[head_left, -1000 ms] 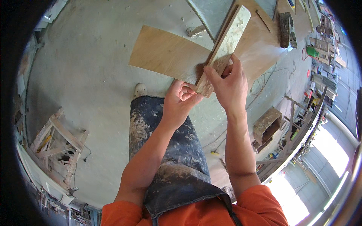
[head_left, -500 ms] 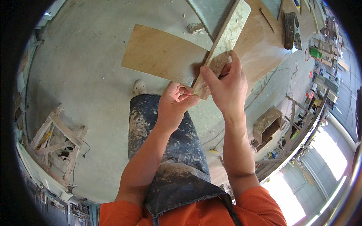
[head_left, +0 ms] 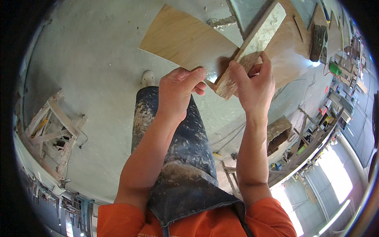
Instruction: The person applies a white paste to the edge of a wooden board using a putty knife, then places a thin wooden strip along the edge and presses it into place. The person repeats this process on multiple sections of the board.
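Observation:
My right hand (head_left: 256, 87) grips a long, narrow wooden board (head_left: 260, 37) near its near end, thumb on top and fingers round the far side. Pale, dried plaster-like smears cover the board's face. Beneath it a thin brown sheet (head_left: 187, 35) sticks out to the left, glossy close to the board. My left hand (head_left: 175, 91) is closed at that sheet's near edge, thumb pressed over curled fingers beside the board's end. The fingertips under the sheet are partly hidden.
A larger brown panel (head_left: 290, 59) extends to the right, with a dark block-shaped tool (head_left: 318, 42) on it. On the floor are a wooden trestle (head_left: 63, 118) at left and an open, crusted box (head_left: 279, 132) at right. Cables run across the floor at right.
My left hand has left the board's near end and moved slightly left and up to the sheet's edge. The board, sheet and right hand sit further right and higher in view.

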Motion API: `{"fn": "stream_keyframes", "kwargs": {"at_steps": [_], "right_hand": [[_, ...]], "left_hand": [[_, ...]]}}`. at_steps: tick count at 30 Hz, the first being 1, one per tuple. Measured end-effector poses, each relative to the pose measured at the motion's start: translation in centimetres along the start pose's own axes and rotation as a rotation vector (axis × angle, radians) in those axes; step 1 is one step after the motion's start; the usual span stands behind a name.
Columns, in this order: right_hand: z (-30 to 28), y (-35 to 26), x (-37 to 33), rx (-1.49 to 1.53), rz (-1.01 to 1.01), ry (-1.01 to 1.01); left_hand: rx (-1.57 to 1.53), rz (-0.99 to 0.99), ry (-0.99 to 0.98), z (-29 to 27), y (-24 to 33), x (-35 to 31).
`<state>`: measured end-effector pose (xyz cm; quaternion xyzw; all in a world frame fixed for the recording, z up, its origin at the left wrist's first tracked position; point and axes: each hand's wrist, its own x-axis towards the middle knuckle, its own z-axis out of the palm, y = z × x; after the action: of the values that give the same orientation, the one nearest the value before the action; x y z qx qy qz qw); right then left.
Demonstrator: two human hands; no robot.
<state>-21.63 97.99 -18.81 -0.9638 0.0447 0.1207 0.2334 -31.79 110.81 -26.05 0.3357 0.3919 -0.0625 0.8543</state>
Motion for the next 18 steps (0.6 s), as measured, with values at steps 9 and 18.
{"fn": "stream_keyframes", "kwargs": {"at_steps": [9,18], "right_hand": [[0.0,0.0,0.2,0.024,0.014,0.001],[-0.2,0.0,0.4,-0.031,0.046,0.009]], "left_hand": [[-0.052,0.021,-0.035,0.0,-0.5,0.1],[0.279,0.170,-0.109,0.9,-1.3,-1.1]]}}
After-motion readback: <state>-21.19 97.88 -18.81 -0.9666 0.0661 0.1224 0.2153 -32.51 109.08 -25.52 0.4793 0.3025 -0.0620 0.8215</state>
